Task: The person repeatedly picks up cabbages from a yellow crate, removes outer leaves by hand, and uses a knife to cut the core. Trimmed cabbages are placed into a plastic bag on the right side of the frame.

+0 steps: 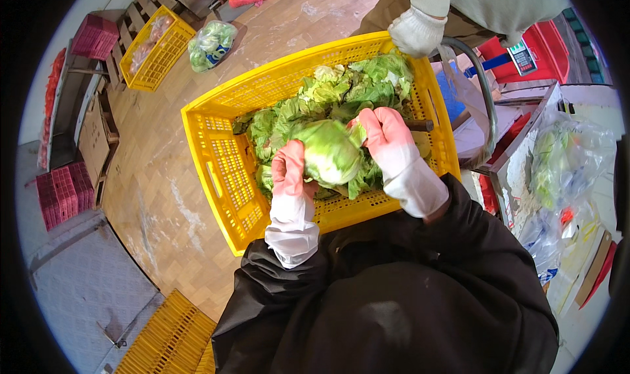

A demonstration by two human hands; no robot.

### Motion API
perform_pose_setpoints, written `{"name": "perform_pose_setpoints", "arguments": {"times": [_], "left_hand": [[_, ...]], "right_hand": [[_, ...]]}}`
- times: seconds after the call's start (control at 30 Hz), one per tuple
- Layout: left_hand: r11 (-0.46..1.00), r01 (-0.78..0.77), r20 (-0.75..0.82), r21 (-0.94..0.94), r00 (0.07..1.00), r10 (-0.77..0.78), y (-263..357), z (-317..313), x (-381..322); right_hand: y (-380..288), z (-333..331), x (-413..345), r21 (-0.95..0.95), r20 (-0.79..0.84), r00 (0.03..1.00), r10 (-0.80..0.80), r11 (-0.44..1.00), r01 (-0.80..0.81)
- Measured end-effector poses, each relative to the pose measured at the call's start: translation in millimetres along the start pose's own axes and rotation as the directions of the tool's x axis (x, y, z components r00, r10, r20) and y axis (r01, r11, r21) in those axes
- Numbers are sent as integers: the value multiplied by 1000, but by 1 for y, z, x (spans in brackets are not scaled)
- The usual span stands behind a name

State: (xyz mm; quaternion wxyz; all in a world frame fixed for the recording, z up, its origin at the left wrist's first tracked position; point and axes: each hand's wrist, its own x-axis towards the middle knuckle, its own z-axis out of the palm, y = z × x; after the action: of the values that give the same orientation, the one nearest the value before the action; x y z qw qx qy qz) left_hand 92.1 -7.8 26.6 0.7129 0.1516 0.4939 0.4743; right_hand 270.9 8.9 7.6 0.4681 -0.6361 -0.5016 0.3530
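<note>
My left hand point(290, 169), in a pink and white glove, holds the left side of a pale green head of lettuce point(330, 153). At its upper right, my right hand point(386, 135), gloved the same way, pinches an outer lettuce leaf point(358, 133) between thumb and fingers. The head is slightly blurred and its underside is hidden. Both hands are over a yellow plastic crate point(216, 177), which contains loose lettuce leaves point(295, 113). A brown stick-like handle point(418, 125) juts out beside my right hand.
Across the crate stands another person; their white-gloved hand point(418, 31) rests at its far right corner. A curved metal bar point(485, 93) and a cluttered table point(526, 177) are on the right. A bagged bunch of greens point(211, 46) and another yellow crate point(157, 49) lie at upper left.
</note>
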Motion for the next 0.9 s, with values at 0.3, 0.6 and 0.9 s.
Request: {"name": "perform_pose_setpoints", "arguments": {"times": [0.3,0.6,0.9], "left_hand": [[996,83,253,-37,965,-71,-28,-20,29],[992,49,439,-114,899,6,-7,-19,14],[983,-140,428,116,900,78,-22,-38,26]], "right_hand": [[6,-8,-6,467,185,952,244,830,-303],[-51,-36,13,463,256,751,608,605,-648],[-64,-24,11,-81,527,788,-318,904,419]]}}
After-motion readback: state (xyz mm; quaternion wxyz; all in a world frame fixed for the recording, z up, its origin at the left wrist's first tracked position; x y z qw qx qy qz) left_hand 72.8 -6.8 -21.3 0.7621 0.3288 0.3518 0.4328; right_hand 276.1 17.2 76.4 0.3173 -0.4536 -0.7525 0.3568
